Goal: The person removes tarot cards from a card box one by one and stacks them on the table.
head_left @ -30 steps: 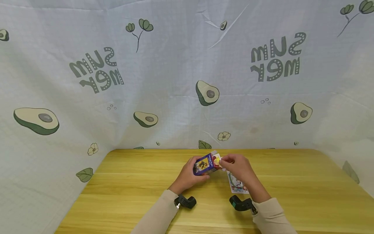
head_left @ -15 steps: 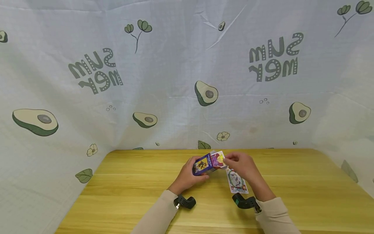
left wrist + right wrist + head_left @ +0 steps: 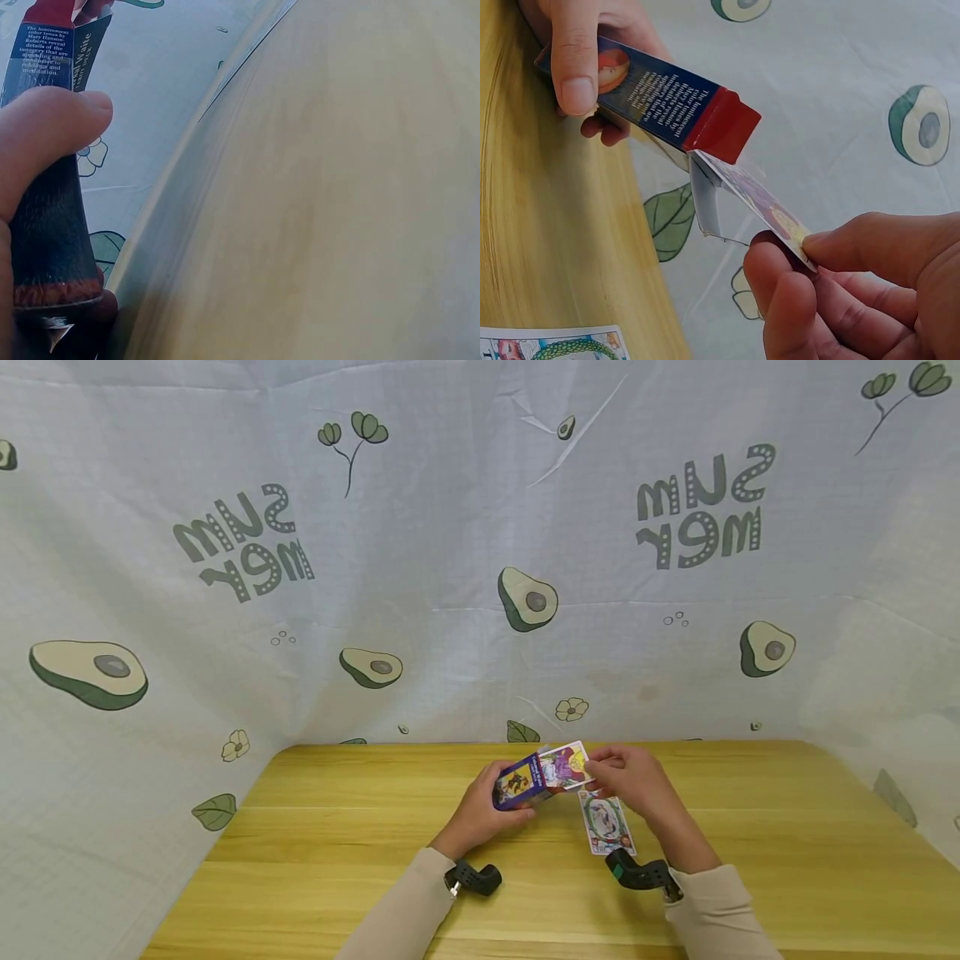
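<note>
A dark blue tarot card box (image 3: pixel 519 783) with an illustrated front is gripped by my left hand (image 3: pixel 483 806), thumb along one side in the left wrist view. Its open end, with red flaps (image 3: pixel 724 126), points toward my right hand (image 3: pixel 633 781). Between thumb and fingers my right hand pinches the outer end of an illustrated tarot card (image 3: pixel 761 206). The card's other end is at the mouth of the box. Face up on the table below lies another tarot card (image 3: pixel 606 825), "The World" style with a green wreath.
Under both hands is a wooden table (image 3: pixel 337 852) with a straight back edge. Behind it hangs a pale cloth (image 3: pixel 450 527) printed with avocados. Black camera mounts (image 3: pixel 476 878) sit on both wrists, close above the tabletop.
My right hand has moved right, away from the box, drawing the pinched card further out of it. More of the card on the table shows. My left hand and the box stay nearly still.
</note>
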`<state>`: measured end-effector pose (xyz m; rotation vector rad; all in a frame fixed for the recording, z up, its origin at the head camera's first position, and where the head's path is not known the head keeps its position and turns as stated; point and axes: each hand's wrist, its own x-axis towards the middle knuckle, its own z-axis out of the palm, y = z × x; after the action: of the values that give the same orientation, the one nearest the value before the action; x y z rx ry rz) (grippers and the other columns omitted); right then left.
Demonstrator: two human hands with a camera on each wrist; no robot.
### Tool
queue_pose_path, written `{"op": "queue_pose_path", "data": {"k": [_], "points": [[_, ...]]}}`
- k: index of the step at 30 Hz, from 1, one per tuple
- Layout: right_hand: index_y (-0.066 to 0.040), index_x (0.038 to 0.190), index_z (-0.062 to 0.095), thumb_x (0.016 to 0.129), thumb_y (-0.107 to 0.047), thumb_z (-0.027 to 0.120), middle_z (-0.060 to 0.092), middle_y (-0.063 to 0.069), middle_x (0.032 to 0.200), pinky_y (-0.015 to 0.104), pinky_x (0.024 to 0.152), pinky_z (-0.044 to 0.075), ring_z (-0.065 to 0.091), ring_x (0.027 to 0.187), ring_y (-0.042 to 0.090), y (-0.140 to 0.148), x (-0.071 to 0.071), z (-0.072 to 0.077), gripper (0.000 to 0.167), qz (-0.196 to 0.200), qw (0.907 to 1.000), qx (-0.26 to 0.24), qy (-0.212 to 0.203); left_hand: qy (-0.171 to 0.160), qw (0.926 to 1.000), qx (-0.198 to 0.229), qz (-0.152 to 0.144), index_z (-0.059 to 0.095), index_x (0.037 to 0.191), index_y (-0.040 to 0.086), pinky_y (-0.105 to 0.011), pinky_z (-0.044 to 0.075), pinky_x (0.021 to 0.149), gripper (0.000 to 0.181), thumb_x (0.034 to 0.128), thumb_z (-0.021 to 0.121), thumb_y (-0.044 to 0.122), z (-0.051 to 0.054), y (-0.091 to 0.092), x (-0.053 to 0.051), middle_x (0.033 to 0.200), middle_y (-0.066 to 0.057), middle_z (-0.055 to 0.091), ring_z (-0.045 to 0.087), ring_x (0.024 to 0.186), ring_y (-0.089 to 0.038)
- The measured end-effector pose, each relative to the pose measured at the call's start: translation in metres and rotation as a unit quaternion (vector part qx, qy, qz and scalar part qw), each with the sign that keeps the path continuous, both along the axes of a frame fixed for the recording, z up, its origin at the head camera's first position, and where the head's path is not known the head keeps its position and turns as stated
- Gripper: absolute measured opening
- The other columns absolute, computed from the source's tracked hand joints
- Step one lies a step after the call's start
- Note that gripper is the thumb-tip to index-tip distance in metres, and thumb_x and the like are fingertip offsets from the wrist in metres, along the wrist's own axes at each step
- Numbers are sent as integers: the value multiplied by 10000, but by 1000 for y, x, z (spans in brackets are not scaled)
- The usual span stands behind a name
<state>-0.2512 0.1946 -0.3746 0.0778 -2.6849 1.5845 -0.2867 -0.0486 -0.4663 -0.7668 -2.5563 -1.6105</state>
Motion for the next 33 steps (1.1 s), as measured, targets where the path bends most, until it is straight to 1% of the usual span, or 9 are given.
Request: {"op": "queue_pose_path", "data": {"k": [5, 10, 17, 20, 27, 29, 33], "points": [[79, 1139, 559, 955, -200, 591, 708, 157, 921, 415, 749, 551, 688, 770, 315, 3, -2, 1, 335, -36, 9996, -247, -109, 3, 10000, 19, 5, 436, 1386, 194, -312, 443, 895, 707, 793, 783, 364, 1, 0, 1, 1223, 15, 514, 507, 1053, -153], [84, 1165, 529, 965, -173, 558, 710, 170, 913, 385, 726, 556, 695, 766, 318, 4, -2, 2, 327, -24, 9989, -435, -175, -17, 10000, -13, 16, 430, 1392, 190, -311, 440, 900, 717, 793, 786, 359, 1, -1, 0, 1235, 11, 509, 503, 1057, -152], [91, 1191, 482, 978, -145, 509, 697, 170, 892, 387, 722, 555, 699, 768, 331, 7, -2, 4, 319, -85, 9977, -632, -221, 28, 10000, 8, 30, 437, 1388, 175, -308, 447, 890, 713, 793, 787, 354, 0, 0, 0, 1221, 7, 515, 511, 1044, -153], [94, 1201, 470, 979, -147, 503, 696, 168, 894, 377, 719, 555, 700, 767, 322, 9, -2, 4, 330, -74, 9975, -663, -214, 27, 10000, 12, 42, 436, 1388, 175, -309, 445, 890, 709, 796, 786, 351, 0, 0, 0, 1224, 6, 513, 509, 1046, -154], [108, 1202, 452, 961, -111, 502, 701, 177, 887, 337, 695, 558, 696, 707, 216, 13, -1, 7, 329, -33, 9970, -746, -206, -6, 10000, 67, 21, 436, 1388, 191, -307, 444, 893, 700, 800, 785, 338, 2, 0, 0, 1230, 10, 509, 505, 1052, -148], [112, 1203, 447, 954, -99, 504, 700, 183, 893, 338, 694, 559, 695, 709, 219, 13, -1, 7, 331, -27, 9971, -734, -201, -2, 10000, 60, 21, 434, 1387, 189, -311, 443, 893, 696, 803, 783, 335, 1, 0, 0, 1229, 9, 510, 504, 1052, -151], [102, 1201, 452, 943, -93, 519, 696, 190, 933, 321, 688, 558, 701, 764, 272, 15, 0, 6, 330, -99, 9974, -673, -229, 12, 10000, 35, 21, 436, 1384, 187, -315, 442, 892, 695, 801, 787, 331, 0, 1, -1, 1231, 5, 514, 506, 1052, -157]]}}
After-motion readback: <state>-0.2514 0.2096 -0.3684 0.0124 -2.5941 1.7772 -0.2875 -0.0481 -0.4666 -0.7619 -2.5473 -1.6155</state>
